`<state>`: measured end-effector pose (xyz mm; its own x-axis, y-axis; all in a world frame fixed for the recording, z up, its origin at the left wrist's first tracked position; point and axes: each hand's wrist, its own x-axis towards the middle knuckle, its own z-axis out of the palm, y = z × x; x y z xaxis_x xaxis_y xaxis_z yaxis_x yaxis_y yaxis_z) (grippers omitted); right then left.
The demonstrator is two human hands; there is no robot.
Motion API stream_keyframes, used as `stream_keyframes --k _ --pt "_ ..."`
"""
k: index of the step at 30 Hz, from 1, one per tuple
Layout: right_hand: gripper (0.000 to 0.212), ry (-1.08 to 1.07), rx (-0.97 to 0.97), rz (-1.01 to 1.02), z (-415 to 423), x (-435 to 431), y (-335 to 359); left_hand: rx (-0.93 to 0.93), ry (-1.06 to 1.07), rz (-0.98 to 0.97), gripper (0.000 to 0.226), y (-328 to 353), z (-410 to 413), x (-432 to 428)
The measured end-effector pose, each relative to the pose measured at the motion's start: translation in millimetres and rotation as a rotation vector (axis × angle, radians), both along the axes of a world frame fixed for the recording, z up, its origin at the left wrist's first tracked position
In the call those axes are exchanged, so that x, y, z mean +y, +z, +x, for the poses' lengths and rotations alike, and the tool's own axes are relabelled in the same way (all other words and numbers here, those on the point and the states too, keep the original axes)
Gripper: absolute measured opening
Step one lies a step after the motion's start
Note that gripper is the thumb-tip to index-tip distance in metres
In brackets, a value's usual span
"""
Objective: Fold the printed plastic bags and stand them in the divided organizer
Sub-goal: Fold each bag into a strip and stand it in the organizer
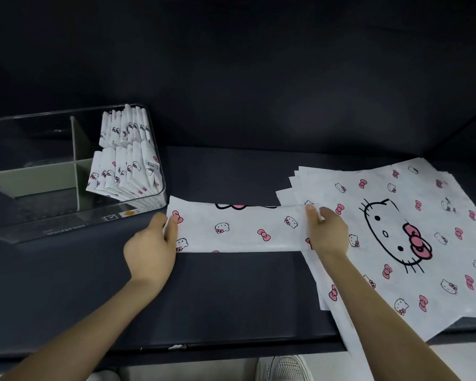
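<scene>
Where the dark tabletop (231,284) spans the view, a stack of flat printed bags (396,188) covers its right side, and the near corner of the stack overhangs the front edge. The clear organizer (52,215) sits on the left of the tabletop, split by pale dividers (73,160) into compartments. One bag folded into a long strip (242,229) lies flat on the tabletop between the organizer and the stack, with its right end resting on the edge of the stack. Folded bags (124,160) stand packed in the two right-hand compartments, the near row leaning left. The left hand (151,251) holds the left end of the strip, with the thumb on top and the fingers curled around the edge. The right hand (327,232) pinches the upper right corner of the strip between thumb and fingers (312,215). A white shoe (286,367) shows on the floor below the front edge of the tabletop.
</scene>
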<state>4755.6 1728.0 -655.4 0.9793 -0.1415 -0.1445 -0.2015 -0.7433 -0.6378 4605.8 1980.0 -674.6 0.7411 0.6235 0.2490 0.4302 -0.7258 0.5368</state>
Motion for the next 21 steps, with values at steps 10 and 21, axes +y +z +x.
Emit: stream_keyframes --k 10,21 --pt "0.046 0.013 0.060 0.055 -8.6 -7.8 2.0 0.008 -0.034 0.259 0.035 -3.2 0.2 2.7" --pt "0.044 0.049 0.002 -0.037 -7.9 -6.1 -2.7 0.104 -0.524 0.451 0.039 -3.8 20.8 -28.6"
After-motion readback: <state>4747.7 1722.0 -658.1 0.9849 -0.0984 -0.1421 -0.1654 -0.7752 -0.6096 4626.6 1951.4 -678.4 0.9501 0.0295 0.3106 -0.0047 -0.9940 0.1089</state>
